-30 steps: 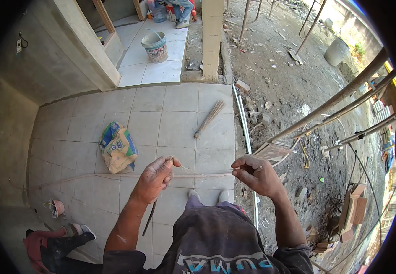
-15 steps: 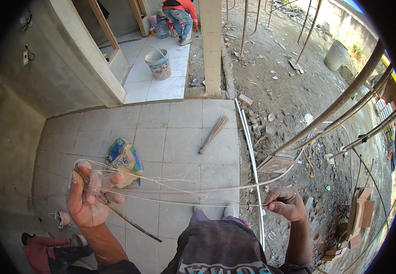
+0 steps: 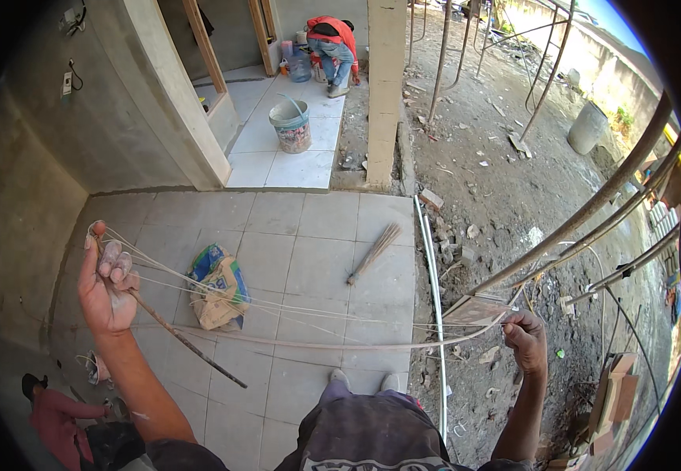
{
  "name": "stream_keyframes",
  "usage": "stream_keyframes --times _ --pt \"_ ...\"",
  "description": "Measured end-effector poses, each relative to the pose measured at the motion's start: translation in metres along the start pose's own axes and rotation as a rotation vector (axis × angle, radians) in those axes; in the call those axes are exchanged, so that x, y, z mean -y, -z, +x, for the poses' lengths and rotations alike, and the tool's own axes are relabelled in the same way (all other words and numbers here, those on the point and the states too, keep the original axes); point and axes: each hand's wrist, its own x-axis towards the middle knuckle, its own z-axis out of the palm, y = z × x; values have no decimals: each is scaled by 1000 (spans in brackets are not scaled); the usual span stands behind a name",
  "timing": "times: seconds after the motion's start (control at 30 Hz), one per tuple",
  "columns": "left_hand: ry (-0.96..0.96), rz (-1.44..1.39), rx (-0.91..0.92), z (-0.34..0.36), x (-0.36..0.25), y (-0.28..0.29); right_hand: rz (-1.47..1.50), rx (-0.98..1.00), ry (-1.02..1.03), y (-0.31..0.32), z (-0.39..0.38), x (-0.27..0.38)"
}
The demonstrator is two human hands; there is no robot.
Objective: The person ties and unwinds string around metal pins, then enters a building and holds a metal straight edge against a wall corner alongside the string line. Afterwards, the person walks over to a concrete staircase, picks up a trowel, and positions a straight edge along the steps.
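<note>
Over the tiles (image 3: 317,263), gripping stick (image 3: 191,344) and string (image 3: 149,260) in the left hand (image 3: 109,290), pinching string in the right hand (image 3: 526,341); spread farther apart than half a second ago, stretching it between both before the sack (image 3: 224,297), broom (image 3: 374,253) beyond.

Daylight reaches me from the upper right, where the outer wall (image 3: 591,51) glares pale; the grey wall (image 3: 34,157) on my left sits in dim shade. The strings (image 3: 156,264) I hold look faint (I barely trace them), and poles (image 3: 582,212) curve near the blackened rim.
</note>
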Motion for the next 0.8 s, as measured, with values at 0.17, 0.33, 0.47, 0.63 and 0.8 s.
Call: stream_keyframes --times 0.17,0.33,0.47,0.63,0.8 --pt "22 88 -272 14 -9 53 -298 -176 62 21 8 20" --pt "59 54 -323 29 -21 120 -336 -267 100 19 12 36" --pt "88 84 -318 35 -17 137 -304 -300 219 16 16 37" --pt "140 102 -398 29 -14 139 -413 -363 220 6 23 39" --pt "342 176 -393 44 21 120 -424 -579 287 33 0 34"
